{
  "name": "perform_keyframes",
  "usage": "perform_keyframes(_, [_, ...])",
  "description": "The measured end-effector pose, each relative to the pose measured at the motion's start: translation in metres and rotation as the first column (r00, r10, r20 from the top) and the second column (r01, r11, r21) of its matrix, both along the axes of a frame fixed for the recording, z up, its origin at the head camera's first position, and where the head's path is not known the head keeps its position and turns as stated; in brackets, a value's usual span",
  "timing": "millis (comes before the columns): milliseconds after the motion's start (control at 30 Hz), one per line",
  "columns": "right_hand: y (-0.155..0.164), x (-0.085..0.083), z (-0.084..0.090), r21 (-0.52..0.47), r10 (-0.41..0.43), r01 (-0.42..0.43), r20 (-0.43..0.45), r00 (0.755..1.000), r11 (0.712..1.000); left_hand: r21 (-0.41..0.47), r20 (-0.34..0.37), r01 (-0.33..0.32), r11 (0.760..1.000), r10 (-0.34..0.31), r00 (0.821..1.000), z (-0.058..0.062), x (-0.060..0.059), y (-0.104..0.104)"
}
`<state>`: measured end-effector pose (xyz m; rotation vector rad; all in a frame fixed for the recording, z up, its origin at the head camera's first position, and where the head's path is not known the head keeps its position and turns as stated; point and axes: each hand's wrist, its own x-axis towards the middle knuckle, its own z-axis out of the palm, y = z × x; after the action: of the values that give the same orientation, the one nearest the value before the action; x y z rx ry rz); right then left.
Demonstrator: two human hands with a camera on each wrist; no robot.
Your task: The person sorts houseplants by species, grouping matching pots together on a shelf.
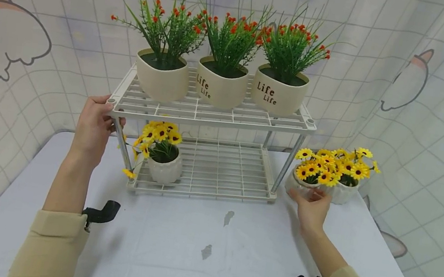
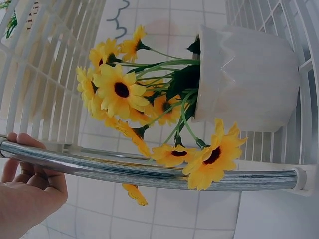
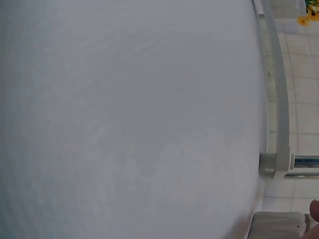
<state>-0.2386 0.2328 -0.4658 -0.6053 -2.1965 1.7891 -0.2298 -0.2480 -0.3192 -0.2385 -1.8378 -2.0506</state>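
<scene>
My left hand (image 1: 93,127) holds the upper left corner of a white two-tier rack (image 1: 207,120), its fingers curled by the metal post (image 2: 114,168). Beside that post, on the lower tier, stands a white pot of yellow flowers (image 1: 164,170), its blooms leaning past the post in the left wrist view. Right of the rack, my right hand (image 1: 312,210) grips the front of another white pot of yellow flowers (image 1: 298,185). The right wrist view catches only that pot's side (image 3: 276,226) and a fingertip at its rim.
Three cream pots with red flowers (image 1: 162,78) line the upper tier. A third pot of yellow flowers (image 1: 344,193) stands just right of the gripped one. The white-covered table (image 1: 173,245) has two grey patches. A tiled-pattern curtain (image 1: 69,41) hangs behind and at the sides.
</scene>
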Motion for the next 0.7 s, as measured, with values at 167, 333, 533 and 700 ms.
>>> perform_keyframes(167, [0.003,-0.005,0.0,-0.018,-0.017,0.017,-0.025,1.0,1.0,-0.004,0.005,-0.003,1.0,0.003,1.0,0.0,-0.001,0.0])
perform_keyframes(333, [0.004,-0.016,0.0,-0.045,0.004,-0.009,-0.12,0.993,0.999,-0.006,0.005,-0.006,1.0,0.006,1.0,0.0,-0.001,0.0])
perform_keyframes(533, [0.002,-0.031,-0.003,-0.015,-0.037,0.035,-0.175,0.984,0.999,0.01,0.006,-0.005,1.0,0.005,1.0,0.0,0.0,0.0])
perform_keyframes(700, [0.0,-0.04,-0.003,-0.024,-0.088,0.086,-0.12,0.989,0.996,0.0,0.01,-0.009,1.0,0.009,1.0,0.001,0.0,0.001])
